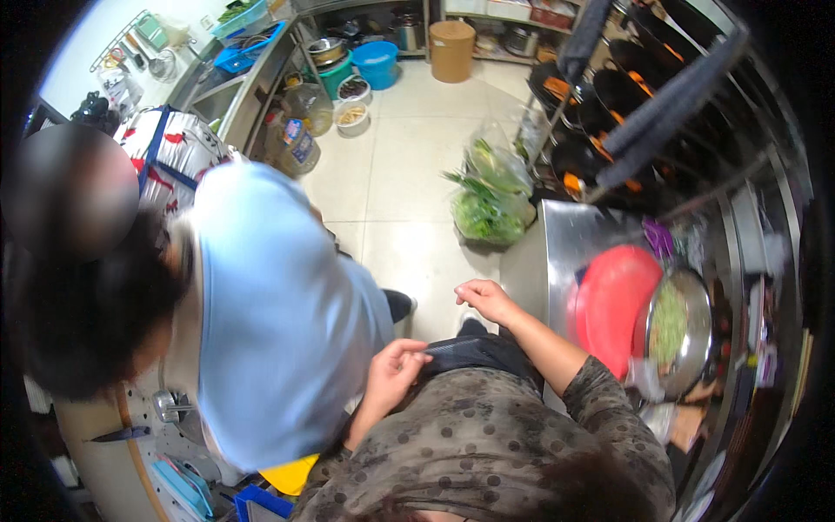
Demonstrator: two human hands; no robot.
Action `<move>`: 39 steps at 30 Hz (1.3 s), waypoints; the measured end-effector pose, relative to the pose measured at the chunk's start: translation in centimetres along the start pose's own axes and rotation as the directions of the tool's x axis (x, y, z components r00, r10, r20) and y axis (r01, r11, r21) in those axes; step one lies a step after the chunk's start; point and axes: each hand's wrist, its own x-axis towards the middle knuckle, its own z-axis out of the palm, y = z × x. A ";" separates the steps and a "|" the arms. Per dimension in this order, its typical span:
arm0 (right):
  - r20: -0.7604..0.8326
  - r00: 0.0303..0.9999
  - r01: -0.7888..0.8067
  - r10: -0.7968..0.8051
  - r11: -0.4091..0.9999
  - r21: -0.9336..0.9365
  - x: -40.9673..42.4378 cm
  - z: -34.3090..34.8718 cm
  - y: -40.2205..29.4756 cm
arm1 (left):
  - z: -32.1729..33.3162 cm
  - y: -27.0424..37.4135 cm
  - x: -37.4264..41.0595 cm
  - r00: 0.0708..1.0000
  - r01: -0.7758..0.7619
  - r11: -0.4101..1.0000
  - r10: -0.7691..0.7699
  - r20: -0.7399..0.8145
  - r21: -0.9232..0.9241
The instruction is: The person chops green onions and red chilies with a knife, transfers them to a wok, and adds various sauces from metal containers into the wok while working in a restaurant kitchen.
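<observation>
My left hand [398,367] hovers by my waist, its fingers loosely bent and nothing seen in it. It is closest to my dark lower garment [473,352], and I cannot tell whether it touches the cloth. Farther forward, my right hand [486,301] hangs over the floor next to a stainless steel counter [566,225], half curled and empty. On that counter are a red plastic basin [616,293] and a steel bowl [668,326] of shredded pale green food. Ahead of my right hand, clear bags of leafy green vegetables [492,212] rest on the floor.
Close on my left a person in a light blue garment [280,313] leans over. A knife [121,434] lies on the work surface beyond. Black woks [600,111] fill a rack at right. A blue tub [376,65] and a brown drum [452,52] stand at the back.
</observation>
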 end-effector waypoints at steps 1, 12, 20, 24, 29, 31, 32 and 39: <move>0.036 0.998 0.048 -0.048 0.999 0.007 3.1 -0.8 -0.6 | -0.6 0.0 1.9 0.990 -0.030 0.999 0.027 -0.135 -0.016; 0.351 0.890 0.272 -0.291 0.957 0.104 35.8 -5.1 -11.8 | -8.5 3.9 21.3 0.732 -0.131 0.984 0.013 -0.681 -0.123; 0.081 0.988 -0.094 0.135 0.921 -0.379 55.9 -22.4 -9.4 | -25.4 17.6 48.9 0.676 0.005 0.748 0.487 -0.553 0.664; -0.018 0.944 -0.330 0.329 0.941 -0.072 59.5 -31.4 -8.4 | -29.9 28.7 64.4 0.741 -0.036 0.709 0.492 -0.457 0.704; -0.193 0.841 -0.482 0.505 0.862 0.155 70.8 -41.9 -7.8 | -32.3 37.8 84.3 0.753 -0.109 0.574 0.581 -0.310 0.812; -0.182 0.840 -0.500 0.512 0.859 0.111 78.8 -46.4 -10.4 | -32.2 39.8 91.4 0.718 -0.152 0.641 0.594 -0.362 0.752; -0.189 0.862 -0.471 0.471 0.881 0.047 83.6 -48.0 -12.9 | -32.7 40.1 94.7 0.726 -0.144 0.729 0.537 -0.429 0.669; -0.040 0.987 0.152 -0.154 0.986 -0.063 122.3 -54.8 -29.9 | -36.7 43.5 109.3 0.702 0.080 0.887 0.274 -0.658 0.455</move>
